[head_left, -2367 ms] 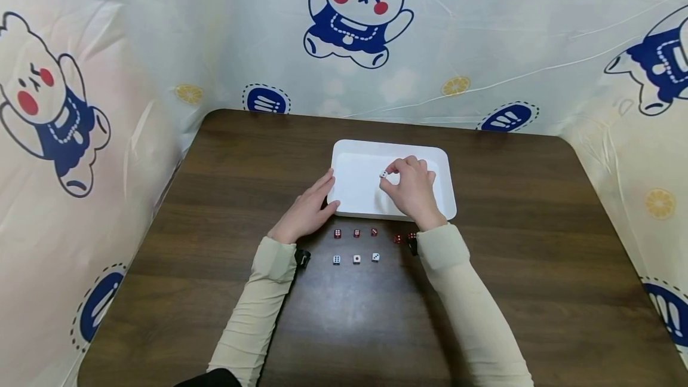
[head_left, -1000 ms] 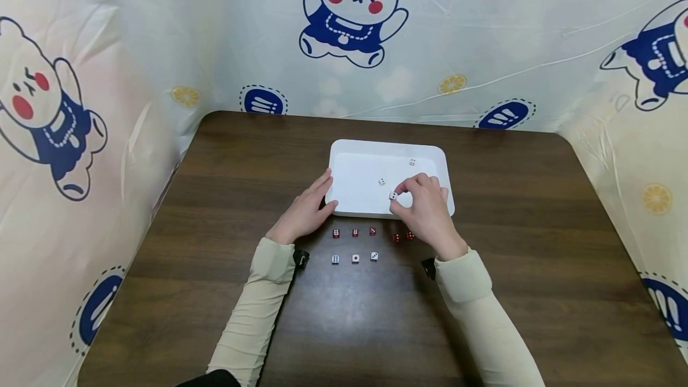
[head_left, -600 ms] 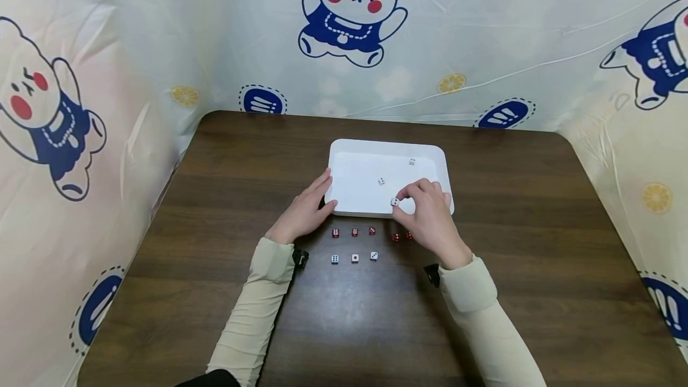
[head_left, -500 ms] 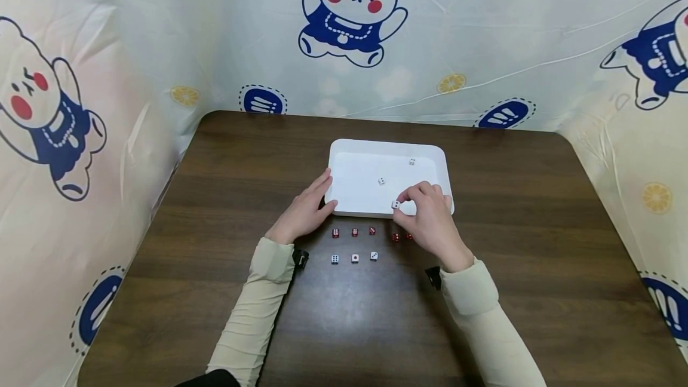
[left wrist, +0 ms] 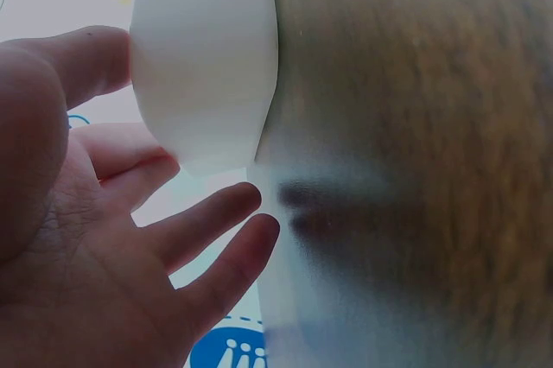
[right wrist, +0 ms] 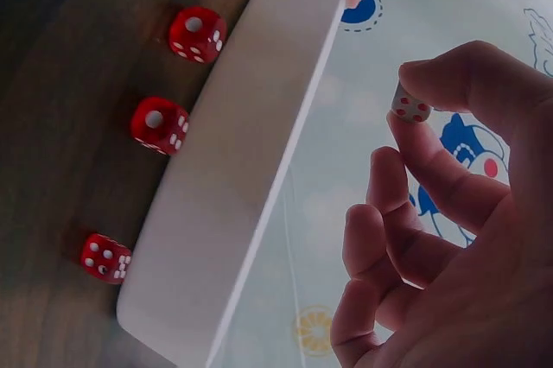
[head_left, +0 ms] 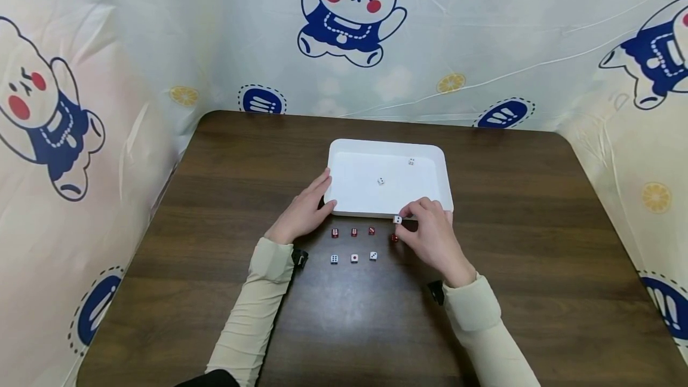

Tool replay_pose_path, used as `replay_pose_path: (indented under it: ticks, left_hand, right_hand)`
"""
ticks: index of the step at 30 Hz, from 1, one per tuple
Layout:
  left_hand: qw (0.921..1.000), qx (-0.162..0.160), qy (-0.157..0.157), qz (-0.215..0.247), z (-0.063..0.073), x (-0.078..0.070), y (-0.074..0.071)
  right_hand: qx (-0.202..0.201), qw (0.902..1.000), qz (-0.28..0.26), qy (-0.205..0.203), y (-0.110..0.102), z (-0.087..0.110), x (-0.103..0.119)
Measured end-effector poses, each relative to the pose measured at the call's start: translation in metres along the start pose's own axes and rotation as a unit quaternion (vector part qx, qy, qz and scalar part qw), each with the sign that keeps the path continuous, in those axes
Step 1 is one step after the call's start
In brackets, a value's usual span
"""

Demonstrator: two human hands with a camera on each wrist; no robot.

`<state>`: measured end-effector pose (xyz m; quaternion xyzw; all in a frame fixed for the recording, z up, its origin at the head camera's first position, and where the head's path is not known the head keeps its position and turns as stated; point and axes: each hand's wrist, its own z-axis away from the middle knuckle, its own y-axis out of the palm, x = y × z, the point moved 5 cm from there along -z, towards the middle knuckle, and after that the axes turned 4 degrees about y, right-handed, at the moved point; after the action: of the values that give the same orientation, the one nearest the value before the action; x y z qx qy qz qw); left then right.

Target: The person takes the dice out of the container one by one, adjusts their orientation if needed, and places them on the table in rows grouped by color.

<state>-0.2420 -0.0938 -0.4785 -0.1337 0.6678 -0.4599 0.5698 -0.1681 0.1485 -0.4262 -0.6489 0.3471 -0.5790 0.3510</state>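
My right hand pinches a white die between thumb and index finger, at the front edge of a white tray. Two more white dice lie inside the tray, one die near its middle and another die toward the back right. At the tray's left end, my left hand touches the side and front corner with fingers extended. In the left wrist view its thumb and a finger meet the tray wall.
In front of the tray, several red dice form a row, partly hidden by my right hand. Nearer to me sits a row of white dice. The dark wooden table is enclosed by a printed curtain.
My right hand has moved from over the tray toward me, carrying the pinched die to the front rim. Two white dice in the tray, unseen at first, now show. The left hand stays put.
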Motion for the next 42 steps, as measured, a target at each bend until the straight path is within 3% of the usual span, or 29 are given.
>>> replay_pose_path:
  ticks: [29,42]
  left_hand:
    - [0.9999,-0.004,0.016,0.001,0.000,0.000,-0.001]
    - [0.9998,-0.004,0.019,0.003,0.001,-0.001,-0.001]
  right_hand:
    - [0.018,0.9998,0.001,-0.013,0.017,0.026,-0.005]
    - [0.047,0.9989,0.008,0.001,0.029,0.036,-0.013]
